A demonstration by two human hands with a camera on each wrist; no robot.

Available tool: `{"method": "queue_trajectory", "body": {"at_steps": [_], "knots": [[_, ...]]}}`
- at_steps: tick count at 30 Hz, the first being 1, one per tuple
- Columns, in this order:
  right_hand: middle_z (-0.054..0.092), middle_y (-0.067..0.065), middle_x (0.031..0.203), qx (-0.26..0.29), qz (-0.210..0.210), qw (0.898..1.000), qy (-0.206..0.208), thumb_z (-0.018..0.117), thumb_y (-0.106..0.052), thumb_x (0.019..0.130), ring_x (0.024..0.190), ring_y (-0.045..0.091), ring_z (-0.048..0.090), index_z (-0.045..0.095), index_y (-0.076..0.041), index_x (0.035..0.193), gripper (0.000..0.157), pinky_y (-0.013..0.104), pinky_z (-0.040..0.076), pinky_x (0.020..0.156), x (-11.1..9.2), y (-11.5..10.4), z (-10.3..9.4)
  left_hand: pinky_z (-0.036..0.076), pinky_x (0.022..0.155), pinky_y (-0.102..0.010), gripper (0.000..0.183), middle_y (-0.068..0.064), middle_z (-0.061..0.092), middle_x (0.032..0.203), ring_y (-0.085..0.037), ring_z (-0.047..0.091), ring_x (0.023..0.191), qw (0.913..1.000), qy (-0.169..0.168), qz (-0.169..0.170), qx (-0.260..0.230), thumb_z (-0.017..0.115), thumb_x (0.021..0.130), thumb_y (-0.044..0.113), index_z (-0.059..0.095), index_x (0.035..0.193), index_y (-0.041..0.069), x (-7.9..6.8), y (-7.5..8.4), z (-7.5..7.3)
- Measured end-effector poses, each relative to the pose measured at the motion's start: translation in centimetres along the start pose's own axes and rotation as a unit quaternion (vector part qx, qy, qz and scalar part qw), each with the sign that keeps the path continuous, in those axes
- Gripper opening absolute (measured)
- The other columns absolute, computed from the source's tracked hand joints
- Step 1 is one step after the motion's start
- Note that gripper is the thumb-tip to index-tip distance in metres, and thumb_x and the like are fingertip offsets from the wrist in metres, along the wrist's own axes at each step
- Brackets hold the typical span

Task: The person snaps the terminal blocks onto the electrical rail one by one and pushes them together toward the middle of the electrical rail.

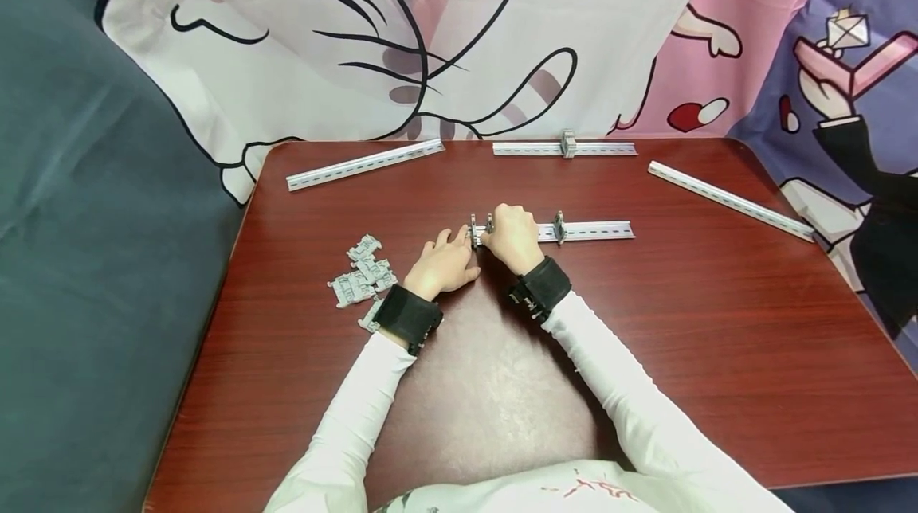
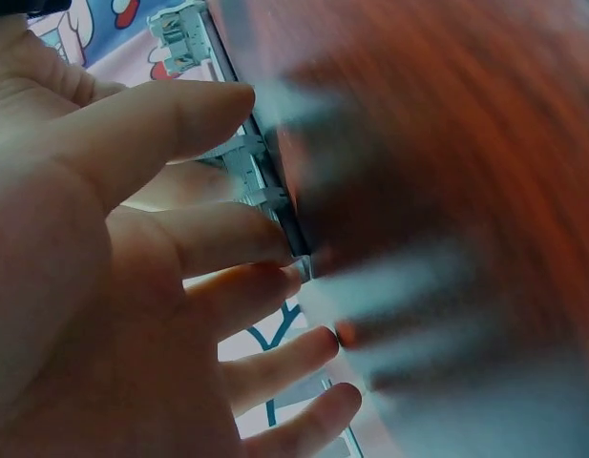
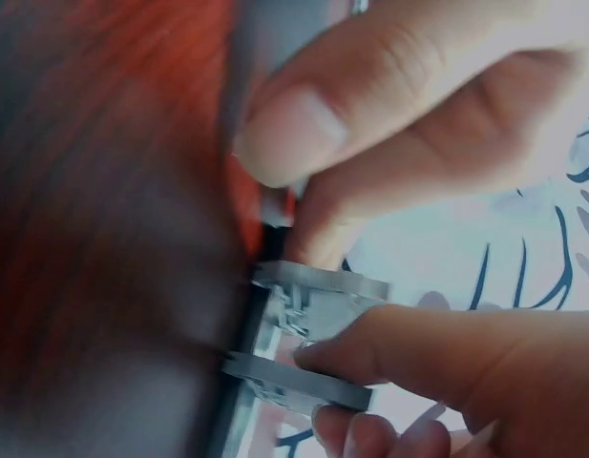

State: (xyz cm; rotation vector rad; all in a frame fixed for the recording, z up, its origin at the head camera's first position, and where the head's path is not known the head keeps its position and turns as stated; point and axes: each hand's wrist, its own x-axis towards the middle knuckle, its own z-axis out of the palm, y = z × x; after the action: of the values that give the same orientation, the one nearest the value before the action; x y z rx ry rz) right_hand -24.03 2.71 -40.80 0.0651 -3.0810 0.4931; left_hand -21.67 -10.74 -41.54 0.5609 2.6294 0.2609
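A slotted metal DIN rail (image 1: 598, 231) lies across the middle of the table, with thin grey terminal blocks standing on it. My right hand (image 1: 512, 238) is at its left part. In the right wrist view its thumb (image 3: 370, 358) and curled fingers pinch one block (image 3: 294, 384), beside the block at the rail's end (image 3: 318, 280). My left hand (image 1: 441, 264) reaches to that end, fingers spread and fairly straight, one fingertip right at the end block (image 1: 473, 231). Farther right on the same rail stands another block (image 1: 559, 228), also seen in the left wrist view (image 2: 184, 38).
Several loose grey terminal blocks (image 1: 362, 274) lie in a pile left of my left wrist. Bare rails lie at the back left (image 1: 366, 165) and right (image 1: 731, 201). A back rail (image 1: 523, 149) carries one block (image 1: 569, 144). A printed cloth (image 1: 502, 3) hangs behind the table.
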Motion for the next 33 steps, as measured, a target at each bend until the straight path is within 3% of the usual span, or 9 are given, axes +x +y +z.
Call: {"method": "queue_trajectory", "body": {"at_steps": [5,15,33], "knots": [[0.071,0.018,0.082,-0.019,0.012,1.000,-0.017,0.076,-0.028,0.079,0.078,0.040,0.069,0.068,-0.003,0.076,0.026,0.047,0.056,0.064,0.0,0.1,0.9,0.027,0.113,-0.053,0.070,-0.015,0.012,0.163,-0.037,0.013,0.149,0.9999,-0.011,0.008,-0.009,0.053,0.098,0.035,0.025,0.152,-0.001,0.1,-0.1,0.2],[0.071,0.017,0.083,-0.014,0.032,0.999,-0.027,0.074,-0.027,0.079,0.079,0.039,0.069,0.065,-0.006,0.071,0.024,0.047,0.055,0.062,0.8,0.0,0.9,0.029,0.112,-0.052,0.068,-0.013,0.013,0.163,-0.036,0.014,0.149,1.0000,0.001,0.001,0.006,0.053,0.099,0.035,0.027,0.151,0.001,0.3,0.0,0.0],[0.071,0.018,0.083,-0.012,0.058,0.997,-0.039,0.072,-0.026,0.076,0.080,0.040,0.069,0.055,-0.011,0.061,0.027,0.049,0.054,0.063,0.8,2.1,0.4,0.026,0.115,-0.051,0.069,-0.009,0.009,0.164,-0.039,0.010,0.149,0.9998,-0.017,-0.008,0.006,0.051,0.099,0.036,0.024,0.153,0.003,0.0,-0.1,-0.1]]}}
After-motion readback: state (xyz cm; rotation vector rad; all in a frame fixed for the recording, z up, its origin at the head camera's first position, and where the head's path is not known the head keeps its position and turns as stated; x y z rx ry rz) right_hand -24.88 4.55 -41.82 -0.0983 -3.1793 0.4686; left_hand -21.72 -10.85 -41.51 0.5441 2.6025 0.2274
